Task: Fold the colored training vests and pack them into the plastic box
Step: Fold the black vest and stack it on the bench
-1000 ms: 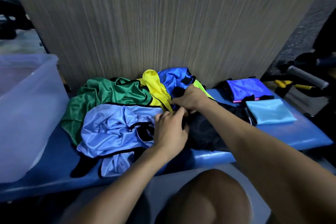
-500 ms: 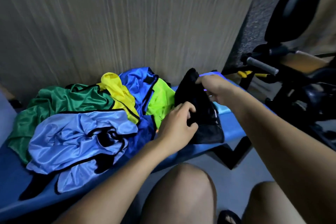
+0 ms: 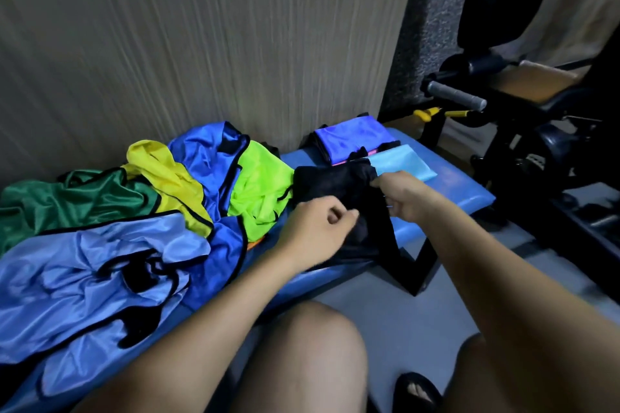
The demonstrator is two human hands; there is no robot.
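Both hands gripping the black vest [image 3: 339, 184]: left hand [image 3: 318, 225] curled on its near edge, right hand [image 3: 402, 194] pinching the far corner. Pulled free of the colored pile [image 3: 161, 211] since a second ago, now stretched beside the folded stack [image 3: 352, 139] on the surface [image 3: 463, 191]. Probably ready for folding (plastic box out of view).

This looks like a gym or sports training room. A blue padded bench [image 3: 463, 193] stands against a wood-grain wall panel [image 3: 208, 37]; right of the bench stands a black exercise machine [image 3: 536, 131] with a foam-grip handle [image 3: 456, 98], and loose training vests [image 3: 110, 245] lie heaped on the bench.
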